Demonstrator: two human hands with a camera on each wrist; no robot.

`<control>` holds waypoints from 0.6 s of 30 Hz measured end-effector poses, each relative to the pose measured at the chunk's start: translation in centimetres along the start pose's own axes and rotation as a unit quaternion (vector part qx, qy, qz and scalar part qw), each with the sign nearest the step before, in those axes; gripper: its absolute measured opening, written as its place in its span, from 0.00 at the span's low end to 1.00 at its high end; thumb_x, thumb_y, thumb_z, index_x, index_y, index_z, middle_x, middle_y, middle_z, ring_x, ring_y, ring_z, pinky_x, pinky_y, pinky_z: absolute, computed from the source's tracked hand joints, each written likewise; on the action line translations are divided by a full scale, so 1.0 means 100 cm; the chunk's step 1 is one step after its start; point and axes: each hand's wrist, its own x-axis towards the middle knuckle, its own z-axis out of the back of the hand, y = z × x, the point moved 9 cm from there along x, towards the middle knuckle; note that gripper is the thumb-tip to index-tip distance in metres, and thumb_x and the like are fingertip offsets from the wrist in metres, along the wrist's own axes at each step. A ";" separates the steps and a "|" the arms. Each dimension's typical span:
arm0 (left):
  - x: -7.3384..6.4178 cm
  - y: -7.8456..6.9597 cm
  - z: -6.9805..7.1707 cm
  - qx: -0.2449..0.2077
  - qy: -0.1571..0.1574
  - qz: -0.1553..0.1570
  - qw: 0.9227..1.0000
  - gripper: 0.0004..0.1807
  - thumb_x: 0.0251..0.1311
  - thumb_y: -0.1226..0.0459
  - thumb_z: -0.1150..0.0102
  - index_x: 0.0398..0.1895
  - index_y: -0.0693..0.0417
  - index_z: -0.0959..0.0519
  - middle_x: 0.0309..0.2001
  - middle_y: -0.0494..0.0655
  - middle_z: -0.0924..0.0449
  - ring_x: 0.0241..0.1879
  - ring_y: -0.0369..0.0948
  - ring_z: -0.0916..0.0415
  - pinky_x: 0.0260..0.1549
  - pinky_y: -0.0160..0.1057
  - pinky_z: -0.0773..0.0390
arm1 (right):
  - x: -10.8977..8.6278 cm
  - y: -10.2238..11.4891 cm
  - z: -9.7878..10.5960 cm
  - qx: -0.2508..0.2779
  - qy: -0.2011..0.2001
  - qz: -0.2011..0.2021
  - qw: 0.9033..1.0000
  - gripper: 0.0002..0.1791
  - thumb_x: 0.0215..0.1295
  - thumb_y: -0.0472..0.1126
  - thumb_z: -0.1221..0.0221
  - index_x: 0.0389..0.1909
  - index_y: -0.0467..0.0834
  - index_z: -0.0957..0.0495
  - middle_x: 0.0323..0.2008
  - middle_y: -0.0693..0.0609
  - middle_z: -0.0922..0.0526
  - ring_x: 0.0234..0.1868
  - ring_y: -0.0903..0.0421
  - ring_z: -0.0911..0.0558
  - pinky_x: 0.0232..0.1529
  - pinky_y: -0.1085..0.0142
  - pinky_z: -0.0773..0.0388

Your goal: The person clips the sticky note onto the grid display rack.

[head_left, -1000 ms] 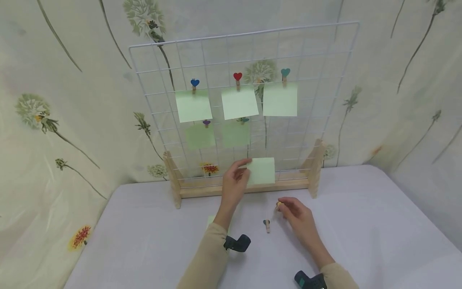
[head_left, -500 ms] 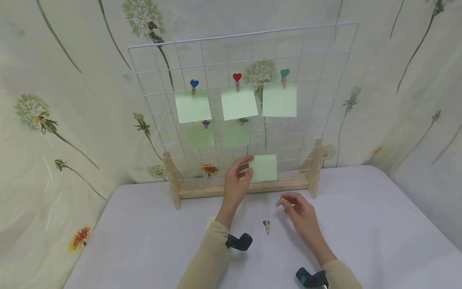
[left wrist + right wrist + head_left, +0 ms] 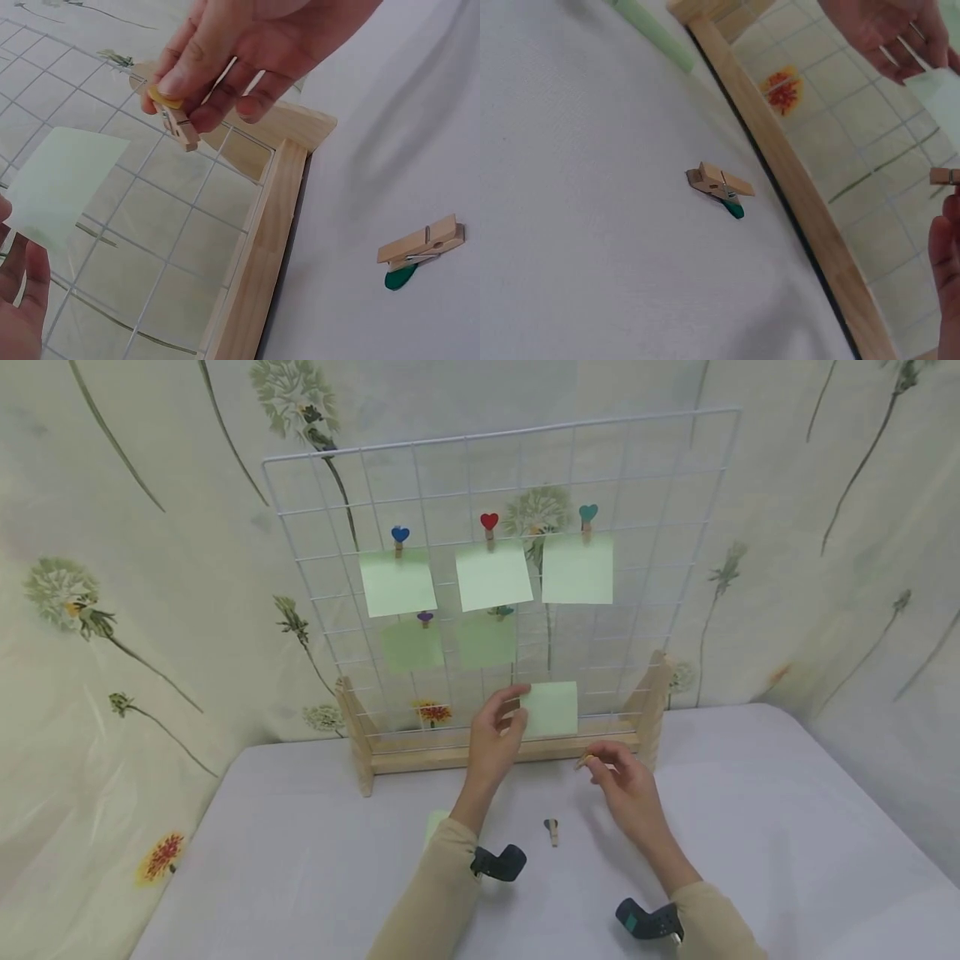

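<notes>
My left hand [image 3: 497, 739] pinches a pale green paper note [image 3: 551, 708] by its left edge, holding it in front of the lower part of a white wire grid [image 3: 502, 437]. To the right and a little lower, my right hand [image 3: 626, 789] pinches a small wooden clothespin [image 3: 180, 127] with a yellow piece on it, between thumb and index finger. In the left wrist view the clothespin's free end points away from the fingers, apart from the note. Another clothespin [image 3: 552, 833], with a dark green piece [image 3: 400, 277], lies on the table between both forearms.
Wooden feet [image 3: 651, 710] and a bar [image 3: 420, 762] support the grid. Three notes [image 3: 397, 583] hang in its upper row and two [image 3: 486, 642] below, from heart-topped clothespins [image 3: 489, 523]. More green paper [image 3: 436, 823] lies on the white table [image 3: 300, 860], partly under my left sleeve.
My right hand has risen toward the grid with the clothespin, which now points down-left. My left hand has shifted the note slightly right and up. The other clothespin stays on the table.
</notes>
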 end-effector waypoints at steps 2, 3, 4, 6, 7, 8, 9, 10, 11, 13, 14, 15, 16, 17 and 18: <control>0.000 -0.002 -0.001 -0.002 0.002 -0.005 1.000 0.17 0.63 0.69 0.47 0.54 0.46 0.24 0.58 0.40 0.24 0.56 0.40 0.27 0.51 0.40 0.25 | 0.003 0.004 0.000 0.000 0.008 0.010 1.000 0.12 0.63 0.28 0.44 0.45 0.27 0.28 0.41 0.39 0.24 0.38 0.62 0.22 0.36 0.76 0.22; 0.001 -0.003 -0.001 -0.002 0.003 -0.007 1.000 0.17 0.63 0.69 0.48 0.54 0.46 0.24 0.58 0.41 0.24 0.57 0.41 0.27 0.51 0.41 0.25 | 0.004 0.006 0.000 0.000 0.010 0.013 1.000 0.12 0.63 0.29 0.44 0.45 0.27 0.28 0.41 0.39 0.24 0.39 0.61 0.22 0.36 0.76 0.22; 0.001 -0.004 -0.002 -0.004 0.005 -0.009 1.000 0.17 0.63 0.69 0.48 0.54 0.47 0.24 0.58 0.42 0.24 0.57 0.42 0.27 0.51 0.42 0.25 | 0.005 0.008 0.001 0.003 0.012 0.013 1.000 0.12 0.63 0.29 0.44 0.45 0.27 0.28 0.42 0.38 0.24 0.39 0.60 0.21 0.37 0.76 0.22; 0.002 -0.005 -0.002 -0.005 0.005 -0.011 1.000 0.17 0.63 0.69 0.48 0.55 0.49 0.24 0.58 0.44 0.24 0.57 0.43 0.27 0.52 0.43 0.25 | 0.007 0.011 0.002 0.002 0.014 0.012 1.000 0.11 0.63 0.29 0.44 0.45 0.28 0.28 0.43 0.37 0.24 0.39 0.60 0.21 0.38 0.76 0.22; 0.002 -0.005 -0.003 -0.005 0.005 -0.011 1.000 0.17 0.63 0.70 0.48 0.55 0.49 0.24 0.58 0.44 0.24 0.57 0.43 0.27 0.52 0.43 0.25 | 0.008 0.012 0.002 -0.001 0.016 0.014 1.000 0.11 0.64 0.30 0.44 0.45 0.28 0.28 0.43 0.37 0.25 0.39 0.60 0.20 0.38 0.76 0.22; 0.003 -0.005 -0.003 -0.004 0.005 -0.009 1.000 0.17 0.64 0.69 0.48 0.55 0.48 0.24 0.58 0.43 0.24 0.57 0.43 0.27 0.51 0.43 0.25 | 0.008 0.012 0.003 0.001 0.014 0.009 1.000 0.11 0.64 0.30 0.44 0.45 0.28 0.28 0.43 0.36 0.25 0.39 0.60 0.20 0.38 0.76 0.22; 0.003 -0.005 -0.003 -0.003 0.004 -0.007 1.000 0.17 0.64 0.69 0.48 0.55 0.48 0.24 0.58 0.42 0.24 0.57 0.42 0.27 0.51 0.42 0.25 | 0.009 0.013 0.003 -0.001 0.013 0.006 1.000 0.12 0.64 0.30 0.44 0.46 0.28 0.28 0.43 0.36 0.25 0.39 0.61 0.20 0.38 0.76 0.22; 0.003 -0.005 -0.003 -0.001 0.003 -0.006 1.000 0.17 0.63 0.69 0.48 0.55 0.47 0.24 0.58 0.41 0.24 0.57 0.41 0.27 0.51 0.41 0.25 | 0.010 0.014 0.004 -0.001 0.012 0.003 1.000 0.12 0.64 0.30 0.44 0.46 0.28 0.28 0.43 0.35 0.25 0.39 0.62 0.20 0.38 0.76 0.22; 0.003 -0.005 -0.003 0.000 0.002 -0.005 1.000 0.18 0.63 0.69 0.48 0.54 0.46 0.24 0.58 0.40 0.24 0.57 0.40 0.27 0.51 0.40 0.25 | 0.011 0.014 0.004 -0.002 0.012 0.001 1.000 0.12 0.64 0.30 0.44 0.46 0.28 0.28 0.43 0.35 0.25 0.39 0.63 0.20 0.38 0.76 0.22; 0.004 -0.005 -0.004 0.003 0.002 -0.005 1.000 0.18 0.63 0.69 0.48 0.54 0.44 0.24 0.57 0.38 0.24 0.57 0.38 0.27 0.50 0.38 0.25 | 0.012 0.015 0.004 -0.002 0.012 -0.007 1.000 0.12 0.64 0.29 0.44 0.47 0.28 0.28 0.44 0.37 0.24 0.39 0.65 0.21 0.38 0.76 0.22; 0.004 -0.005 -0.004 0.003 0.002 -0.006 1.000 0.18 0.63 0.69 0.48 0.54 0.43 0.24 0.57 0.37 0.24 0.56 0.37 0.27 0.50 0.38 0.25 | 0.013 0.015 0.004 -0.001 0.011 -0.011 1.000 0.12 0.64 0.29 0.44 0.47 0.28 0.28 0.44 0.40 0.24 0.40 0.65 0.21 0.38 0.76 0.22; 0.004 -0.005 -0.004 0.003 0.002 -0.007 1.000 0.18 0.63 0.70 0.48 0.54 0.43 0.24 0.57 0.36 0.24 0.56 0.37 0.27 0.50 0.38 0.24 | 0.015 0.016 0.005 -0.004 0.011 -0.011 1.000 0.13 0.64 0.29 0.44 0.47 0.29 0.27 0.44 0.43 0.23 0.40 0.66 0.21 0.38 0.76 0.22; 0.005 -0.006 -0.005 0.004 0.003 -0.010 1.000 0.18 0.63 0.70 0.48 0.54 0.43 0.24 0.57 0.35 0.24 0.56 0.36 0.27 0.50 0.38 0.24 | 0.016 0.017 0.005 -0.007 0.011 -0.011 1.000 0.13 0.64 0.30 0.45 0.48 0.29 0.27 0.44 0.46 0.23 0.40 0.65 0.21 0.38 0.76 0.22; 0.005 -0.006 -0.005 0.004 0.003 -0.012 1.000 0.19 0.63 0.70 0.48 0.54 0.43 0.24 0.57 0.35 0.24 0.56 0.36 0.27 0.50 0.38 0.24 | 0.017 0.017 0.005 -0.012 0.011 -0.011 1.000 0.13 0.64 0.30 0.45 0.48 0.30 0.27 0.44 0.49 0.22 0.41 0.65 0.21 0.39 0.76 0.22; 0.005 -0.006 -0.006 0.004 0.004 -0.014 1.000 0.19 0.63 0.70 0.48 0.54 0.43 0.24 0.57 0.35 0.24 0.56 0.37 0.27 0.50 0.38 0.24 | 0.019 0.018 0.006 -0.013 0.008 -0.013 1.000 0.13 0.64 0.30 0.44 0.48 0.30 0.27 0.43 0.52 0.22 0.41 0.65 0.21 0.39 0.77 0.22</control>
